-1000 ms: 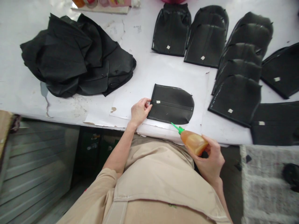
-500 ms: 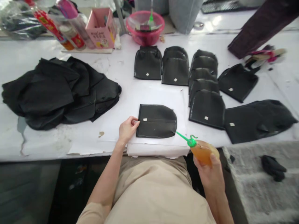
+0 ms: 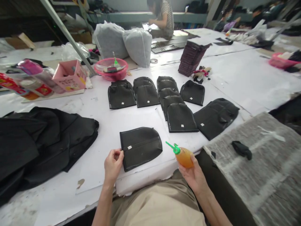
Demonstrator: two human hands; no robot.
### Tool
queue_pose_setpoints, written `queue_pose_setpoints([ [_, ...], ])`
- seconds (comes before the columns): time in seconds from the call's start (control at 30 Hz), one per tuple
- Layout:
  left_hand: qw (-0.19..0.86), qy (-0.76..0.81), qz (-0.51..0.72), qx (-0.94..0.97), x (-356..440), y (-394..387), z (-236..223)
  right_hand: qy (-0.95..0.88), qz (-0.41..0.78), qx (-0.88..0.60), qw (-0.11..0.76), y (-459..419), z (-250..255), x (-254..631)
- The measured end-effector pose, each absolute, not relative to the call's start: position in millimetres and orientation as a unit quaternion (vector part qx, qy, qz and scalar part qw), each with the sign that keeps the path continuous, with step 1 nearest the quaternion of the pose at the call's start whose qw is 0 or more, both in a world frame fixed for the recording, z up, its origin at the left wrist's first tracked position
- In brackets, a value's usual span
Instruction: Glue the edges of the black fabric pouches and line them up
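A black fabric pouch point(image 3: 142, 149), rounded at one end with a small white tag near its straight end, lies flat before me. My left hand point(image 3: 113, 164) pinches its straight edge on the left side. In my right hand point(image 3: 193, 175) is a squeeze bottle point(image 3: 185, 158) of amber liquid with a long green nozzle. The bottle is tilted, its tip pointing left, a short way off the pouch's rounded end and apart from it. Further back lie several similar black pouches point(image 3: 182, 117), some overlapping in a column, each visible tag small and white.
A heap of black fabric point(image 3: 47, 147) covers the table's left. Behind stand a pink box point(image 3: 70, 77), a pink basin point(image 3: 110, 73), grey-white bags point(image 3: 137, 45) and a dark purple stack point(image 3: 191, 58). Grey cloth point(image 3: 258, 166) lies at right. A person point(image 3: 164, 18) sits across the table.
My view has tilted up, showing more of the room. The bottle's nozzle has drawn away from the pouch's rounded end. My left hand still pinches the straight edge.
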State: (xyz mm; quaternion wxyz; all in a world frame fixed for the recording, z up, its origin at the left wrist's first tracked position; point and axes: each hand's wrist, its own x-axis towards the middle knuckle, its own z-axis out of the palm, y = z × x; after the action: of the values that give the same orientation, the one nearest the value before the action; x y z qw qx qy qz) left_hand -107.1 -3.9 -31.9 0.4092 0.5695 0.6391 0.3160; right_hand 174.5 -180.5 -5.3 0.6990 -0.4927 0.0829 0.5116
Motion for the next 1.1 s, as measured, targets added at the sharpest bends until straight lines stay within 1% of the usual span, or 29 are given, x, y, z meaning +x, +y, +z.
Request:
queue_pose_setpoints([
  [0.07, 0.506, 0.612, 0.384, 0.472, -102, -6, -33, 0.101, 0.510, -0.481, 0.707, -178, -4, 172],
  [0.13, 0.600, 0.584, 0.410, 0.361, -97, -6, -33, 0.119, 0.514, -0.466, 0.711, -175, -2, 171],
  [0.23, 0.715, 0.532, 0.372, 0.258, -91, -6, -27, 0.130, 0.512, -0.448, 0.721, -173, 1, 170],
  [0.33, 0.786, 0.474, 0.319, 0.237, -85, -9, -18, 0.119, 0.503, -0.443, 0.733, -177, 3, 171],
  [0.53, 0.815, 0.414, 0.327, 0.240, -58, -29, 2, 0.063, 0.484, -0.448, 0.749, -194, 7, 189],
  [0.7, 0.826, 0.381, 0.334, 0.247, -23, -36, 27, 0.018, 0.434, -0.451, 0.780, -218, 14, 220],
  [0.87, 0.826, 0.363, 0.353, 0.245, 25, -38, 49, 0.012, 0.377, -0.464, 0.801, -242, 14, 252],
  [1.1, 0.830, 0.339, 0.372, 0.240, 105, -36, 63, 0.042, 0.332, -0.452, 0.826, -270, 17, 272],
])
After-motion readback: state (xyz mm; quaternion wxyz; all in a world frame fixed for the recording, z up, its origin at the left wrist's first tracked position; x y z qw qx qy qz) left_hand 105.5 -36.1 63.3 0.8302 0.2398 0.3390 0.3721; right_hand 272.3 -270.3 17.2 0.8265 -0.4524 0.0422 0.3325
